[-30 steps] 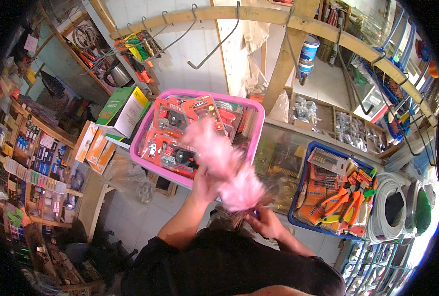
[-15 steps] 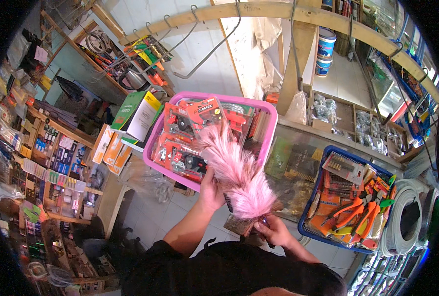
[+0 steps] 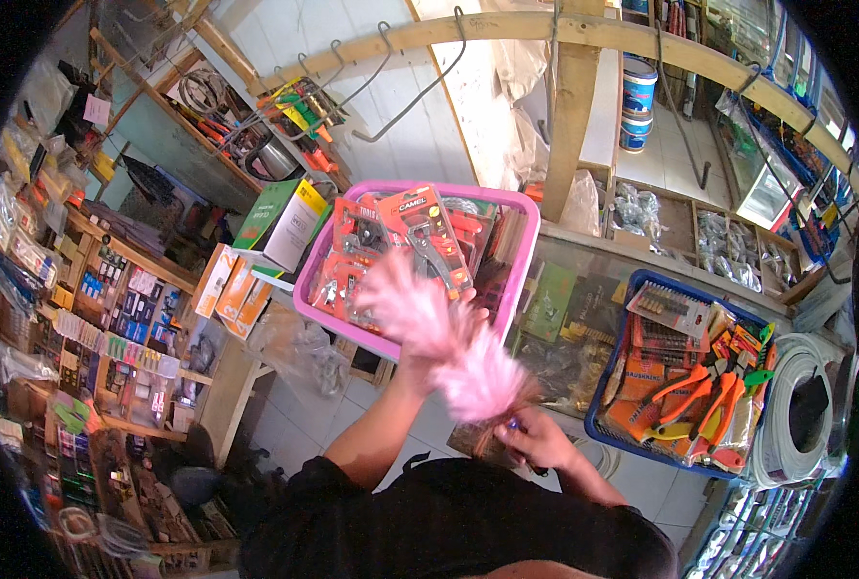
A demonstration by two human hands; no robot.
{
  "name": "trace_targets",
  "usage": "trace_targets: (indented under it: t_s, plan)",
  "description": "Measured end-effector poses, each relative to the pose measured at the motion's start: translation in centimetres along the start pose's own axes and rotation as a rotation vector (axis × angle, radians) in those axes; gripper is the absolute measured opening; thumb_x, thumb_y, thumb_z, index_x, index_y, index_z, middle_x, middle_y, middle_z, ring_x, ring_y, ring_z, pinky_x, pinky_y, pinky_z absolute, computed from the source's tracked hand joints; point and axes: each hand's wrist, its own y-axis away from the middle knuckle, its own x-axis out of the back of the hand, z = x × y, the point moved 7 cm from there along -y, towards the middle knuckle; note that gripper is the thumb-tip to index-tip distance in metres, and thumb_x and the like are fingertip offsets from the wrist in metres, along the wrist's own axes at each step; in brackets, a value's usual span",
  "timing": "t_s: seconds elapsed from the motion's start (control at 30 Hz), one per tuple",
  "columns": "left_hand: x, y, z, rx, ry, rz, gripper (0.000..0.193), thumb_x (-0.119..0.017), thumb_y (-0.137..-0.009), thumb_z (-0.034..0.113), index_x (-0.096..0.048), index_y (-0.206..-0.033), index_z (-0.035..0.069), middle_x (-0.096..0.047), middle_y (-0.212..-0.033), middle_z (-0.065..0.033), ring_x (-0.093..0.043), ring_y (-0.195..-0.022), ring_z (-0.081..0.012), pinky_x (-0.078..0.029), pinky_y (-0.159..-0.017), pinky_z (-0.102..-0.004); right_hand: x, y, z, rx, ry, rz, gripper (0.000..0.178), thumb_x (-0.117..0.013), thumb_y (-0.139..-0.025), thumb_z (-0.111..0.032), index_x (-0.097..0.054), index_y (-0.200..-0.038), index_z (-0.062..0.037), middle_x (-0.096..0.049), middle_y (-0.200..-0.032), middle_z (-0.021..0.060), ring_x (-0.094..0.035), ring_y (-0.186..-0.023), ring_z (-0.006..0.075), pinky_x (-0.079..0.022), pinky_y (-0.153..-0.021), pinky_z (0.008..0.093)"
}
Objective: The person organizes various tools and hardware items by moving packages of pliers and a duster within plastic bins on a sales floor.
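My right hand (image 3: 538, 439) is closed round the handle of a fluffy pink duster (image 3: 478, 372). The duster reaches up and left over the near rim of a pink plastic basket (image 3: 531, 251), its far end blurred by motion. My left hand (image 3: 415, 372) is mostly hidden beneath the duster; a few fingertips show by the lower end of a packaged hand tool on an orange card (image 3: 429, 241). Whether these fingers grip the card cannot be made out. More orange carded tools (image 3: 357, 232) fill the basket.
Right of the basket, a blue basket (image 3: 598, 425) holds orange-handled pliers (image 3: 714, 405) and packets on a glass counter. Coiled pale hose (image 3: 787, 425) stands beside it. A green-and-white box (image 3: 280, 227) is at left. Metal hooks (image 3: 420, 92) hang from a wooden beam overhead.
The duster has swept a little, its far end now smeared and lower left over the basket. My left fingertips have come into sight beside it, and more of the top carded tool shows.
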Motion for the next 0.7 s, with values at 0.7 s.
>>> trace_targets:
  t_s: [0.7]
  plan:
    - [3.4, -0.2, -0.5, 0.151, 0.108, -0.081, 0.045, -0.036, -0.094, 0.044, -0.049, -0.121, 0.010, -0.053, -0.119, -0.0107, -0.052, -0.109, -0.0212, -0.040, -0.095, -0.0365, -0.9, 1.1, 1.1, 0.010, -0.176, 0.537, 0.028, -0.055, -0.090, -0.026, -0.054, -0.097, 0.0014, -0.052, -0.061, 0.0009, -0.046, -0.052, 0.0064, -0.037, -0.046, 0.0238]
